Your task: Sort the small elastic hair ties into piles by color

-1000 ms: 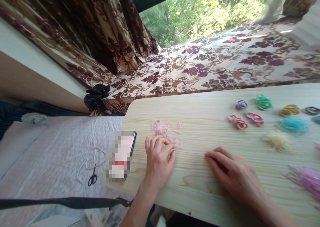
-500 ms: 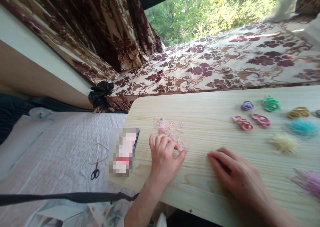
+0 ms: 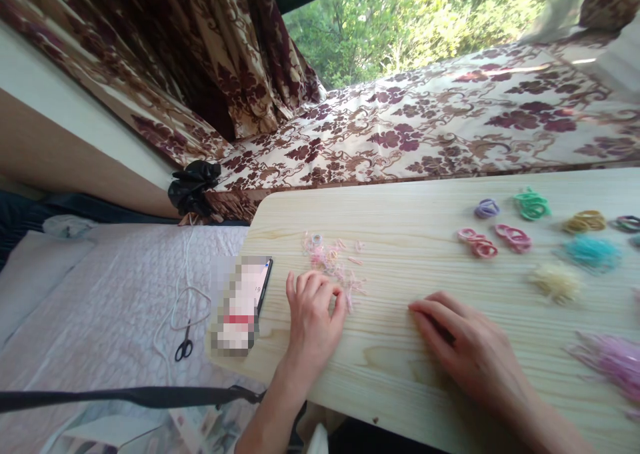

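Observation:
My left hand point(image 3: 316, 311) rests at the near edge of a loose pile of small pink and pale elastic bands point(image 3: 330, 261). Its thumb and index finger curl into a ring beside the bands, while the other fingers bend towards the table. Whatever is between the thumb and index tips is too small to make out. Farther right, my right hand point(image 3: 465, 341) lies on its side on the wooden table point(image 3: 380, 387). Thumb and forefinger press together there, and I cannot see what they hold, if anything.
A phone point(image 3: 243, 307), partly blurred out, lies left of my left hand. Hair ties stand in groups at the right: purple point(image 3: 487, 208), green point(image 3: 533, 204), pink point(image 3: 513, 238), red point(image 3: 479, 243), tan point(image 3: 584, 221). Turquoise point(image 3: 591, 252), cream point(image 3: 556, 283) and lilac point(image 3: 613, 364) heaps lie nearby. Scissors point(image 3: 184, 349) rest on the bed.
My left thumb has drawn in towards the index finger, where it was spread out before. My right hand keeps its pinch. The whole view has shifted slightly.

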{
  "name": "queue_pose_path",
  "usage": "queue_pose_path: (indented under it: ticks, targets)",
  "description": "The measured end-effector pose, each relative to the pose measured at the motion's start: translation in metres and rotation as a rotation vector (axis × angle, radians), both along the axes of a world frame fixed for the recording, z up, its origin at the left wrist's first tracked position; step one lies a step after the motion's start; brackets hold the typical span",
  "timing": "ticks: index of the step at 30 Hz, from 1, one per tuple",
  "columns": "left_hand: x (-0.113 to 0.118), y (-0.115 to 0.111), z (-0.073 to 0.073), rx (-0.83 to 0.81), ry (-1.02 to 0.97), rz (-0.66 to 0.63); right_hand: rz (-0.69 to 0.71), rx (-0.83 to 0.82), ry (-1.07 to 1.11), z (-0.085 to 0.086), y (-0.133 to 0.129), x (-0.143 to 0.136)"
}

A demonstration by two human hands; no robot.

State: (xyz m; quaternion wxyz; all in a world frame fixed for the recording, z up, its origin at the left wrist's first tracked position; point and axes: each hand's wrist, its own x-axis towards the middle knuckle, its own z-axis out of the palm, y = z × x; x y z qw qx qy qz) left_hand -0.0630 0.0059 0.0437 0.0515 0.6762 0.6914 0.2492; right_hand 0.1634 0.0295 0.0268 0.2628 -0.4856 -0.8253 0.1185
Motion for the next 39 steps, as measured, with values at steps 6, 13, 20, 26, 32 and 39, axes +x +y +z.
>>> queue_pose_path:
  ticks: [6,13,20,26,32,39]
  targets:
    - [0.002,-0.006,0.001,-0.03,0.002,0.007,-0.001,-0.002,0.02,-0.001,0.0,0.0]
    - [0.009,-0.008,0.0,-0.073,0.04,0.003,-0.001,0.012,0.006,-0.001,0.0,0.0]
    - [0.008,-0.01,0.002,-0.042,0.023,-0.014,-0.001,0.008,0.015,-0.004,-0.001,0.001]
    - [0.005,-0.016,0.005,-0.044,0.024,-0.005,0.001,-0.001,0.012,-0.003,0.0,0.001]
    - [0.008,-0.015,0.002,-0.074,0.027,-0.014,0.001,-0.012,0.023,-0.002,-0.001,0.0]
    - [0.013,-0.011,0.004,-0.078,0.082,-0.056,-0.001,-0.017,0.017,-0.001,0.0,0.0]
